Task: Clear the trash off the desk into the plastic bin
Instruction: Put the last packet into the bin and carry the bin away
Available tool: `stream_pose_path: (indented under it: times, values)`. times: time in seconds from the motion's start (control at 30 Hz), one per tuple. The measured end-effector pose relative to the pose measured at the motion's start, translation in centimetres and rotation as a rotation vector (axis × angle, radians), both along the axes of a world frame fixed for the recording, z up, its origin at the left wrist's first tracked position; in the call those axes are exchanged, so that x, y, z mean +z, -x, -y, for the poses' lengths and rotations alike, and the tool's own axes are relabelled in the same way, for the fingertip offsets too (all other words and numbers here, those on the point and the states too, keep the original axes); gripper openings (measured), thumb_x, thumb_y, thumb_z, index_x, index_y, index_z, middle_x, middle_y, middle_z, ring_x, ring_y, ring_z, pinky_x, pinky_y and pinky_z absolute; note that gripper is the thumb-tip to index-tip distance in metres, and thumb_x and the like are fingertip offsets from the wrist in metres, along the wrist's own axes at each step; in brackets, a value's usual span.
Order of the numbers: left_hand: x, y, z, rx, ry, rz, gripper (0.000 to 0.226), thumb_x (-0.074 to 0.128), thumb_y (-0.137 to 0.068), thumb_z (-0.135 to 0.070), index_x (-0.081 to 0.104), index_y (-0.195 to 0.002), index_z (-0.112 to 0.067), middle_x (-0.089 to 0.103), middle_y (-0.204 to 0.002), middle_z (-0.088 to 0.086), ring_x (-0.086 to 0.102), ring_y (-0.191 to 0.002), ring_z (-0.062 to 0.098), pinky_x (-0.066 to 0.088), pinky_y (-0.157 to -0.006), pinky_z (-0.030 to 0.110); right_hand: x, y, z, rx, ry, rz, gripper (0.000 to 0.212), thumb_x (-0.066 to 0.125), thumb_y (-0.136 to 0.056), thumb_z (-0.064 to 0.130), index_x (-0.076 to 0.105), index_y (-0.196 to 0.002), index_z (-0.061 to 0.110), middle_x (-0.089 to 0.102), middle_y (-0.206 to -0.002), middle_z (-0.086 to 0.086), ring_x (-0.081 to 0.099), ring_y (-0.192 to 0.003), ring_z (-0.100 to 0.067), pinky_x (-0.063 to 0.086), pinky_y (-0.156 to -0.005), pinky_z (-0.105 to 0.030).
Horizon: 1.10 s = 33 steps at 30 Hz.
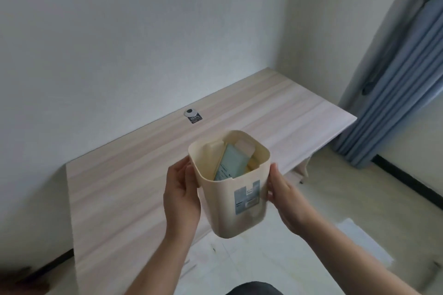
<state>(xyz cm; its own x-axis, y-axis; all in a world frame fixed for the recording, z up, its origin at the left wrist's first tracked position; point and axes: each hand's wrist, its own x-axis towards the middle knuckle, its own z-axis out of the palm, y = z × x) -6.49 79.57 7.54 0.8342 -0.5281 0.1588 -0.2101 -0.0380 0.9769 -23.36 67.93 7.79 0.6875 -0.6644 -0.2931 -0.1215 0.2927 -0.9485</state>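
Observation:
I hold a cream plastic bin [225, 203] up in the air over the front edge of the light wooden desk [134, 189]. My left hand [181, 196] presses against its left side and my right hand [284, 199] against its right side. A grey-blue label sits on the bin's front wall. Inside the bin lie a pale blue-green carton [231, 163], a yellow piece [253, 164] beside it and a pale piece near the far rim. No loose trash shows on the desk top.
A round cable grommet with a dark sticker [192, 115] sits near the desk's back edge by the white wall. Blue-grey curtains [393, 93] hang at the right. Pale floor tiles lie below, with a white desk leg [302, 166] at the right.

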Motion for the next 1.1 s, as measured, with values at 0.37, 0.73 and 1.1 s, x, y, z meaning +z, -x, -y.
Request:
stream_pose_path:
  times: [0.37, 0.73, 1.1]
  values:
    - [1.4, 9.6, 7.3, -0.587, -0.178, -0.324, 0.048, 0.031, -0.096, -0.066, 0.052, -0.135, -0.049, 0.064, -0.128, -0.02, 0.059, -0.116, 0.0, 0.05, -0.086, 0.031, 1.5, 12.3, 3.3, -0.22, 0.109, 0.042, 0.041, 0.031, -0.09, 0.066, 0.041, -0.13, 0.062, 0.051, -0.132, 0.036, 0.045, -0.12, 0.016, 0.038, -0.091, -0.017]
    - [0.4, 14.0, 14.8, -0.972, -0.144, -0.625, 0.039, 0.042, -0.102, -0.043, 0.052, -0.14, -0.045, 0.062, -0.137, -0.01, 0.059, -0.123, 0.011, 0.055, -0.089, 0.029, -0.1, 17.8, 7.1, -0.513, 0.054, -0.023, 0.042, 0.027, -0.09, 0.069, 0.044, -0.127, 0.059, 0.057, -0.116, 0.038, 0.054, -0.102, 0.019, 0.038, -0.085, -0.02]
    - [-2.0, 13.4, 25.2, -0.983, -0.186, -0.58, 0.044, 0.045, -0.093, -0.058, 0.052, -0.136, -0.051, 0.056, -0.141, -0.019, 0.053, -0.126, 0.001, 0.047, -0.094, 0.032, -1.5, 16.0, 17.9, -0.618, -0.063, -0.073, 0.057, 0.043, -0.067, 0.087, 0.059, -0.114, 0.057, 0.066, -0.114, 0.029, 0.06, -0.102, 0.011, 0.042, -0.092, -0.027]
